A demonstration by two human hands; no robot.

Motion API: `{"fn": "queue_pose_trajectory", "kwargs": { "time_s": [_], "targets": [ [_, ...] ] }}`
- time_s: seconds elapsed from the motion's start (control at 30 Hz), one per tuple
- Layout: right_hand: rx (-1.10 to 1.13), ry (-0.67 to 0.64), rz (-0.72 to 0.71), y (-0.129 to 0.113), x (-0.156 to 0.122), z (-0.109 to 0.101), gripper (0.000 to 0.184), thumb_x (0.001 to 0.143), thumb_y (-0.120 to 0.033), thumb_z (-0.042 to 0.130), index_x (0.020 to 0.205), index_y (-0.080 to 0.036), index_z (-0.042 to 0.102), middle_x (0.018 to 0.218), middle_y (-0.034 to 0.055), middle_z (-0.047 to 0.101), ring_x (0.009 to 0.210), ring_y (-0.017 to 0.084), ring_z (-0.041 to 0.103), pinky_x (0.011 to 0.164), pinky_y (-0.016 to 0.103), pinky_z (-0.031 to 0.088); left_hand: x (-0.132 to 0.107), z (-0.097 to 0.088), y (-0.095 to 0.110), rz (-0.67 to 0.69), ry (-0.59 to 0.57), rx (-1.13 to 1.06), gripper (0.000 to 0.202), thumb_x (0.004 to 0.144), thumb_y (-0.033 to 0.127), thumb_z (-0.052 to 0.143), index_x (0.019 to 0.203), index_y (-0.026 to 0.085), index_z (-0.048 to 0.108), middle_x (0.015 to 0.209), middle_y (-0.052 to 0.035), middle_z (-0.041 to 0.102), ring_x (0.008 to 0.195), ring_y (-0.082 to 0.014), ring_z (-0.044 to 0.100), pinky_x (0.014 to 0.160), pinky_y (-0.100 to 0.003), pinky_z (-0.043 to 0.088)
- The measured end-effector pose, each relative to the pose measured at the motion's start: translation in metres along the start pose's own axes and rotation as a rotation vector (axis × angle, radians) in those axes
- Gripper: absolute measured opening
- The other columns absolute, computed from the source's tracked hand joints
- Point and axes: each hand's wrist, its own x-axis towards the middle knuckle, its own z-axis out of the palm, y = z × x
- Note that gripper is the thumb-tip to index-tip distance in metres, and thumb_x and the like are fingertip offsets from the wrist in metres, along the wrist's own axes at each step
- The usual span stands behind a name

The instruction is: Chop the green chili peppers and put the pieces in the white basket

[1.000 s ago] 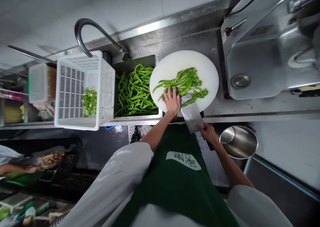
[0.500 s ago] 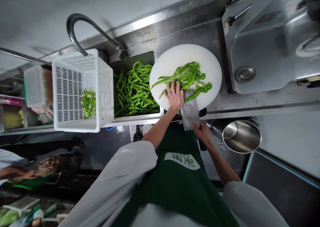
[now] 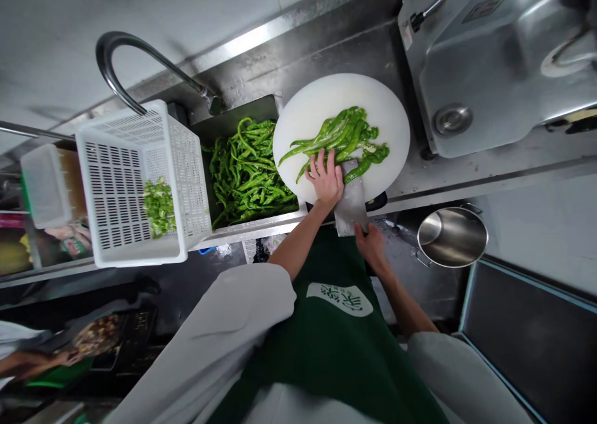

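A pile of long green peppers (image 3: 345,132) lies on the round white cutting board (image 3: 298,110). My left hand (image 3: 326,178) rests on the near side of the pile, fingers spread and pointing away from me. My right hand (image 3: 372,244) is closed on a cleaver (image 3: 351,209), its handle mostly hidden by the fingers. The broad blade reaches over the board's near edge, close beside my left hand, with its far end at the peppers. Whether the blade's edge touches a pepper I cannot tell.
Left of the board, a sink basin holds many whole green peppers (image 3: 254,169). Beyond it stands a white plastic basket (image 3: 135,256) with chopped green pieces (image 3: 159,206), under a curved faucet (image 3: 112,41). A steel pot (image 3: 452,237) sits lower right. At far left, another person's hands (image 3: 60,355) show.
The view has shifted and tilted slightly. The cleaver has turned a little, its blade nearer my left hand. My left hand stays on the peppers.
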Motion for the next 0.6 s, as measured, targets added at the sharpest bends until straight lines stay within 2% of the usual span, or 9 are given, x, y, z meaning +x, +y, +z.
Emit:
{"fn": "queue_pose_trajectory", "kwargs": {
  "time_s": [0.2, 0.3, 0.43, 0.5, 0.6],
  "targets": [
    [-0.037, -0.003, 0.006, -0.021, -0.008, 0.002, 0.038, 0.103, -0.048, 0.046, 0.102, -0.016, 0.067, 0.084, 0.0178, 0.072, 0.083, 0.032, 0.069, 0.071, 0.036, 0.041, 0.004, -0.002, -0.009, -0.051, 0.003, -0.007, 0.057, 0.109, 0.037, 0.027, 0.163, 0.024, 0.041, 0.171, -0.0081, 0.033, 0.162, -0.0304, 0.02, 0.128, -0.055, 0.023],
    [-0.067, 0.018, 0.007, -0.03, -0.013, 0.005, 0.035, 0.104, -0.045, 0.046, 0.103, -0.017, 0.067, 0.082, 0.016, 0.072, 0.08, 0.031, 0.069, 0.069, 0.035, 0.04, 0.005, -0.003, -0.014, -0.011, -0.029, -0.016, 0.057, 0.109, 0.037, 0.027, 0.163, 0.026, 0.041, 0.172, -0.0084, 0.033, 0.162, -0.0304, 0.02, 0.128, -0.056, 0.022],
    [-0.073, -0.008, 0.031, -0.043, -0.014, 0.005, 0.035, 0.105, -0.043, 0.047, 0.102, -0.016, 0.068, 0.086, 0.0179, 0.073, 0.083, 0.031, 0.07, 0.069, 0.035, 0.04, 0.003, -0.003, -0.014, 0.0, -0.028, -0.022, 0.056, 0.109, 0.036, 0.026, 0.162, 0.026, 0.043, 0.171, -0.0085, 0.034, 0.161, -0.0302, 0.021, 0.128, -0.056, 0.021],
    [-0.075, -0.026, 0.022, -0.044, -0.012, -0.007, 0.034, 0.104, -0.043, 0.048, 0.099, -0.017, 0.069, 0.086, 0.0165, 0.074, 0.084, 0.03, 0.07, 0.069, 0.034, 0.04, 0.004, -0.003, -0.013, -0.022, -0.026, -0.021, 0.056, 0.109, 0.037, 0.026, 0.162, 0.025, 0.042, 0.171, -0.0091, 0.034, 0.161, -0.0304, 0.022, 0.127, -0.056, 0.023],
    [-0.093, -0.019, -0.017, -0.028, -0.014, -0.041, 0.032, 0.102, -0.045, 0.05, 0.094, -0.02, 0.068, 0.083, 0.0124, 0.073, 0.082, 0.028, 0.069, 0.068, 0.033, 0.04, 0.01, -0.007, -0.012, -0.029, -0.048, -0.027, 0.056, 0.109, 0.038, 0.027, 0.163, 0.026, 0.041, 0.171, -0.0101, 0.034, 0.16, -0.0305, 0.023, 0.125, -0.057, 0.026]
  ]
}}
